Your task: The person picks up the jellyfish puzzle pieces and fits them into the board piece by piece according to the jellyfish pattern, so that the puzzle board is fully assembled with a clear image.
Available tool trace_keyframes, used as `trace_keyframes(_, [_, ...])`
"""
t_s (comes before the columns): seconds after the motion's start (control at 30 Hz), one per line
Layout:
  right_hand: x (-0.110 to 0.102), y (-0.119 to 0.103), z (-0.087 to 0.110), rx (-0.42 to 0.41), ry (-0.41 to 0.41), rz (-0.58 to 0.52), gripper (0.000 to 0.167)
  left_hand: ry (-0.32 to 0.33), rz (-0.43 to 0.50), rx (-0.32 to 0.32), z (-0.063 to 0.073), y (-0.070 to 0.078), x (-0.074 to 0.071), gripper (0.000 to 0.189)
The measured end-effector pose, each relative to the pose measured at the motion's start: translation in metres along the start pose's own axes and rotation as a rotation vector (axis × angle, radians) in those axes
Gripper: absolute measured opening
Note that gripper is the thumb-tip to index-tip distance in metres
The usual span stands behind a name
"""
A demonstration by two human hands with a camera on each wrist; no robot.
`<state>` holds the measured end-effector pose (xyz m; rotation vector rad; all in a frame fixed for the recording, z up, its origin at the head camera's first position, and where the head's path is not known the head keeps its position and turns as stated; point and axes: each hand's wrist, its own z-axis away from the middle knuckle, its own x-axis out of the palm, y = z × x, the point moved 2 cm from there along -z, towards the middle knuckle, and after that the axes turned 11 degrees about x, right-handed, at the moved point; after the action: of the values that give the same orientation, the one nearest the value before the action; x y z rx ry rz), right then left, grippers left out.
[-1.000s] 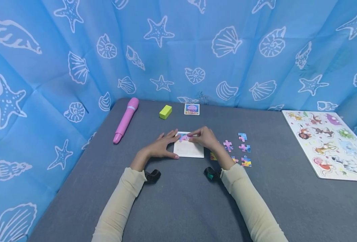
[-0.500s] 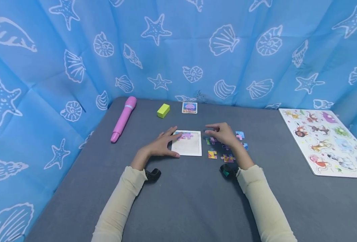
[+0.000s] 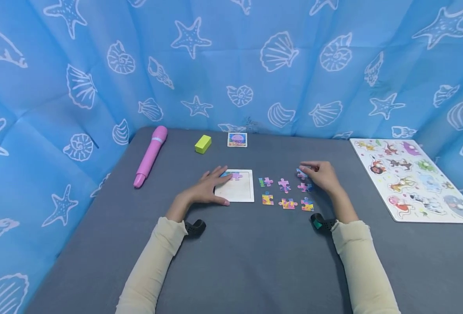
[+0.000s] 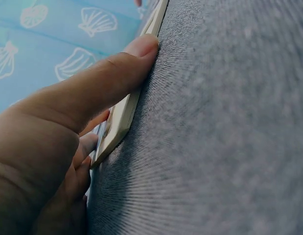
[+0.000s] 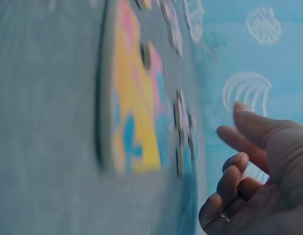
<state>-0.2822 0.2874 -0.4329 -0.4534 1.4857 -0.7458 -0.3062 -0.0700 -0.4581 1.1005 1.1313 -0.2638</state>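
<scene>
- blue seashell-print curtain (image 3: pixel 216 93): upright beyond both hands, wrapping round to the left.
- grey bench (image 3: pixel 255 257): a cloth-like surface under both hands.
- white animal puzzle board (image 3: pixel 381 185): flat, well to the right of the right hand.
- left hand (image 3: pixel 205 189): thumb and fingers spread, braced on the tray, thumb against its near edge, fingers over its far left part.
- right hand (image 3: pixel 323 175): fingers loosely bent, thumb and forefinger near each other at the farthest loose piece; i cannot tell whether they touch it.
- pink rod (image 3: pixel 151 156) with a rounded head: lies beyond the left hand, off to its left.
- pale square puzzle tray (image 3: pixel 239 192): between the hands, touching the left one.
- jellyfish card (image 3: pixel 237 140): beyond the left hand and slightly to its right.
- yellow-green block (image 3: pixel 202 144): straight beyond the left hand.
- loose jigsaw pieces (image 3: pixel 288 203): seven, between the tray and right hand, some just under or before it.
- inset jigsaw pieces (image 3: pixel 236 175): along the tray's far edge, by the left fingertips, partly covered.
</scene>
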Motion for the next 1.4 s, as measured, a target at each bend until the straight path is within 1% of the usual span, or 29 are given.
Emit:
trace_keyframes(0.17, [-0.007, 0.015, -0.002, 0.000, -0.011, -0.005, 0.037, -0.006, 0.011, 0.001, 0.003, -0.001, -0.001, 0.092])
trace_keyframes(0.3, [-0.011, 0.021, -0.004, -0.010, -0.044, 0.019, 0.036, -0.011, 0.011, -0.008, 0.002, -0.001, -0.001, 0.092])
trace_keyframes(0.43, [-0.013, 0.023, -0.006, -0.016, -0.095, 0.070, 0.038, -0.020, 0.007, -0.020, 0.001, -0.002, -0.001, 0.092])
trace_keyframes(0.53, [-0.013, 0.023, -0.007, -0.023, -0.138, 0.108, 0.040, -0.015, 0.011, -0.015, 0.002, -0.001, -0.002, 0.091])
trace_keyframes(0.67, [-0.010, 0.021, -0.009, -0.035, -0.167, 0.145, 0.039, -0.014, 0.006, -0.007, 0.002, -0.001, -0.002, 0.091])
trace_keyframes(0.83, [-0.009, 0.021, -0.010, -0.039, -0.166, 0.126, 0.035, -0.017, 0.000, -0.008, 0.002, -0.001, -0.001, 0.091])
trace_keyframes(1.17, [-0.007, 0.024, -0.011, -0.008, -0.154, 0.100, 0.032, -0.019, 0.009, -0.004, 0.002, 0.000, -0.003, 0.091])
trace_keyframes(1.33, [-0.007, 0.023, -0.010, 0.020, -0.152, 0.085, 0.032, -0.031, -0.001, -0.022, 0.002, 0.000, -0.003, 0.091])
trace_keyframes(1.4, [-0.007, 0.020, -0.010, 0.018, -0.152, 0.080, 0.033, -0.033, -0.006, -0.025, 0.003, 0.000, -0.003, 0.091])
